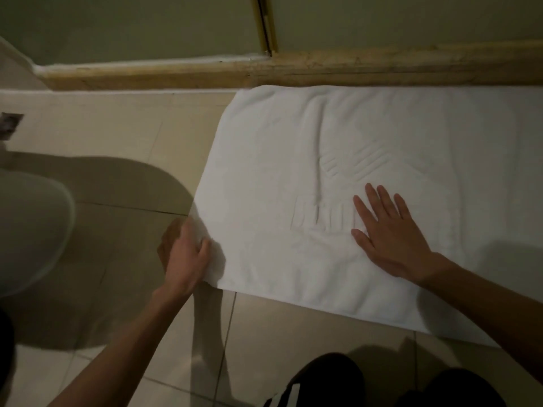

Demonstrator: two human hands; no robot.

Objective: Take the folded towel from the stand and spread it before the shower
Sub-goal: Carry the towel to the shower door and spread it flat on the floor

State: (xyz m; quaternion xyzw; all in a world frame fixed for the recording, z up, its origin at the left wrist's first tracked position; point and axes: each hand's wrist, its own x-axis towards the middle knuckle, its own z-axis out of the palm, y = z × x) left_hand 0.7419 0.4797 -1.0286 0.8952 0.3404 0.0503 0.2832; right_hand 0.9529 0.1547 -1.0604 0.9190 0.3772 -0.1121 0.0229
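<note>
The white terry towel [293,171], three-o'clock end cut off, lies flat. The left hand [185,257] grips its eight-o'clock corner, fingertips hidden; the right hand [390,233] presses it, fingers straight.

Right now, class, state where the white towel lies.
The towel lies spread on the tiled floor, centre-right in the head view, its far edge along the stone sill; the left hand grips its left corner.

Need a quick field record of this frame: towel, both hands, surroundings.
towel: white, unfolded, lying flat on the tiled floor
far edge: along the stone threshold
left hand: grips the near-left corner, fingers curled
right hand: flat on the towel, fingers straight
surface: shallow creases near the centre
</note>
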